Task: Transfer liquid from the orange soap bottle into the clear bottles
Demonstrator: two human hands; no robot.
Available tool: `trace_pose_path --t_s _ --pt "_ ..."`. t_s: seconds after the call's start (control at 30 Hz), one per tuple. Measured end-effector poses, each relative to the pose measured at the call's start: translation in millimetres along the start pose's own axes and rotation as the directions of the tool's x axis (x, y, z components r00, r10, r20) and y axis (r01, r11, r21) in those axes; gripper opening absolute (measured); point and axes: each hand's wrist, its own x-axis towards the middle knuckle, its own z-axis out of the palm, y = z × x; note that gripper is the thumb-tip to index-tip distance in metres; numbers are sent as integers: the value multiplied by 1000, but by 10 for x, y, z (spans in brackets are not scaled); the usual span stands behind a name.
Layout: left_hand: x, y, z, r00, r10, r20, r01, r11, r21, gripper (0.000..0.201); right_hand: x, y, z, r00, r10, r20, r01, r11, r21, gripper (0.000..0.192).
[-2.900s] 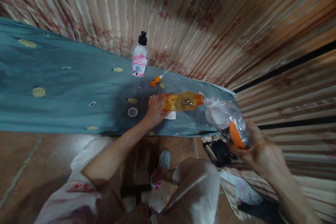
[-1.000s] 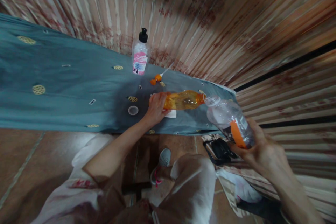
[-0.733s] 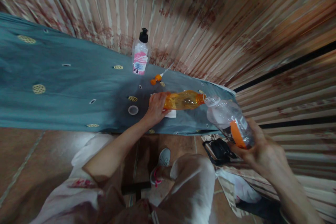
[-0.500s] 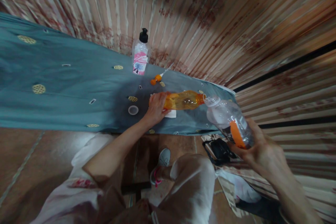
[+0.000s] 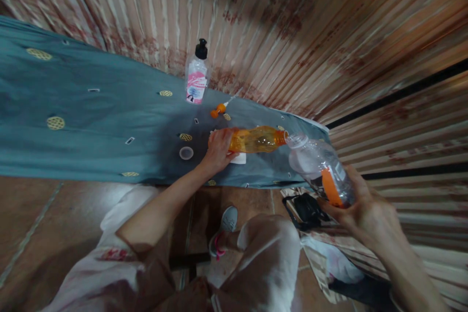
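I see open teal cloth [image 5: 91,112] across the left of the frame. Toward the centre, a pump bottle [image 5: 196,78], a small orange-tipped applicator [image 5: 219,108] and a round cap [image 5: 186,153] crowd my path; the curtain [image 5: 292,24] closes off the top.

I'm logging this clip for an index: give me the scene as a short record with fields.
left hand: grips the base of the orange bottle, which lies level over the table
right hand: holds the clear bottle, tilted, mouth up against the orange bottle's mouth
table: covered in blue cloth
under left hand: white paper
nearby: round lid, orange nozzle, pump bottle standing upright at the far edge
behind: corrugated wall
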Motion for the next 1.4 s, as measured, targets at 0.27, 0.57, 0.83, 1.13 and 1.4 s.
trace_pose_path --t_s 0.27,0.57,0.83,1.13,1.4 --pt "-1 12 -4 1000 -11 3 11 1000 5 65 -7 8 5 1000 4 -10 -4 1000 -10 78" --pt "-12 -12 20 1000 -14 7 14 1000 27 69 9 -54 -26 1000 28 9 -28 1000 1 82" --pt "-13 2 5 1000 -23 8 23 999 30 68 37 -66 -48 1000 7 18 -8 1000 7 81" --pt "-11 46 -43 999 -32 32 31 999 16 69 32 -57 -28 1000 12 13 -12 1000 -5 80" --pt "-20 15 -18 1000 -12 21 12 1000 24 66 28 -55 -37 1000 -1 24 2 1000 -26 82"
